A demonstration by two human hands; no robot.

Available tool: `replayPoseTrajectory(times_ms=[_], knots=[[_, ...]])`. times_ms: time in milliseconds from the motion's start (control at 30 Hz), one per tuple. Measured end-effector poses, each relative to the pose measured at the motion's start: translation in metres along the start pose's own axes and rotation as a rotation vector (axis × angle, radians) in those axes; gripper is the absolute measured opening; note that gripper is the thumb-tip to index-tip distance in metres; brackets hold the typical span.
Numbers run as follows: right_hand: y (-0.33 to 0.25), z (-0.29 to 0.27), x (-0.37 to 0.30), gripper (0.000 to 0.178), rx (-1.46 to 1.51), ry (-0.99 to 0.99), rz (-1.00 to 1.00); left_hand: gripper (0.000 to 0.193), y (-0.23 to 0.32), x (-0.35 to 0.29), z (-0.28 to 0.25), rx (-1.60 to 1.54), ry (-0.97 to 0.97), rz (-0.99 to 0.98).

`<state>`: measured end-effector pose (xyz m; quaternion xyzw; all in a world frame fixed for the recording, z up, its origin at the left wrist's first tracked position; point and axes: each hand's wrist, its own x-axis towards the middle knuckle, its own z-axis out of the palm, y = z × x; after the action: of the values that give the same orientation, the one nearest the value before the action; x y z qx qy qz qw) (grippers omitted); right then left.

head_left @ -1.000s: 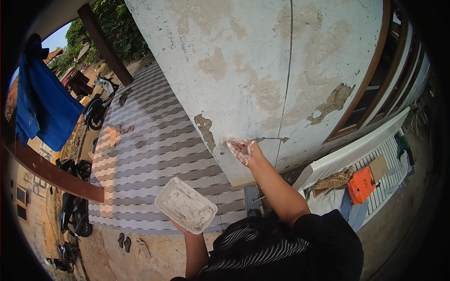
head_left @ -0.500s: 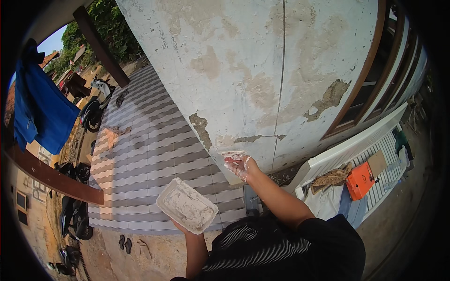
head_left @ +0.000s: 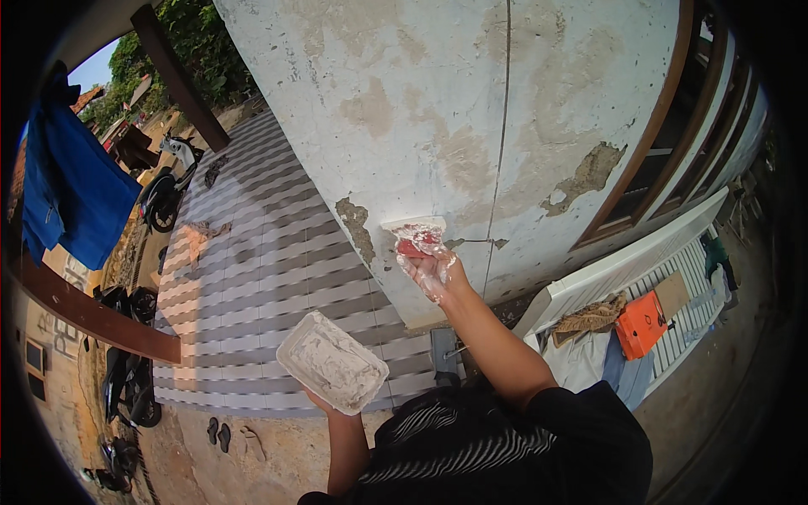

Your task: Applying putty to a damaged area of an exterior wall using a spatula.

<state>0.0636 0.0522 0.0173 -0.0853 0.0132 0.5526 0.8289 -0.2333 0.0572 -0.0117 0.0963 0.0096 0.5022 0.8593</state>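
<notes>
My right hand (head_left: 433, 271), smeared with white paste, grips a red putty scraper (head_left: 415, 240). The scraper's wide, pale edge lies against the weathered white wall (head_left: 404, 160), just right of a patch of peeled plaster (head_left: 353, 225) near the corner. My left hand (head_left: 320, 401) holds up a shallow rectangular plastic tub (head_left: 290, 347) from beneath, its fingers mostly hidden under it. Greyish-white filler (head_left: 337, 366) coats the inside of the tub.
A larger bare patch (head_left: 593, 172) and a vertical crack mark the wall. At right, a white slatted panel (head_left: 673, 337) bears an orange box (head_left: 640, 324) and cloths. Left are a striped tiled porch floor (head_left: 261, 252), a brown post (head_left: 181, 80) and hanging blue cloth (head_left: 76, 185). Sandals (head_left: 219, 433) lie below.
My right hand has moved the scraper up the wall, and its blade now faces upward more plainly. The tub in my left hand has stayed nearly in place.
</notes>
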Motion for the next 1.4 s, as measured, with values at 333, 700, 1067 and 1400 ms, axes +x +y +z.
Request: replayPoseTrajectory(times_ms=[333, 700, 1067, 1400], knots=[[-0.018, 0.021, -0.057, 0.037, -0.266, -0.109, -0.040, 0.063, -0.011, 0.000, 0.001, 0.004, -0.009, -0.083], [-0.007, -0.055, -0.045, 0.032, -0.468, 0.102, 0.081, 0.064, -0.011, 0.003, -0.005, 0.058, -0.035, -0.048], [0.006, -0.073, 0.019, 0.030, -0.334, 0.421, 0.128, 0.062, -0.006, 0.004, -0.005, 0.035, 0.010, -0.010], [-0.015, -0.073, 0.063, 0.023, -0.195, 0.484, 0.016, 0.061, 0.002, 0.017, -0.006, 0.049, 0.049, 0.060]])
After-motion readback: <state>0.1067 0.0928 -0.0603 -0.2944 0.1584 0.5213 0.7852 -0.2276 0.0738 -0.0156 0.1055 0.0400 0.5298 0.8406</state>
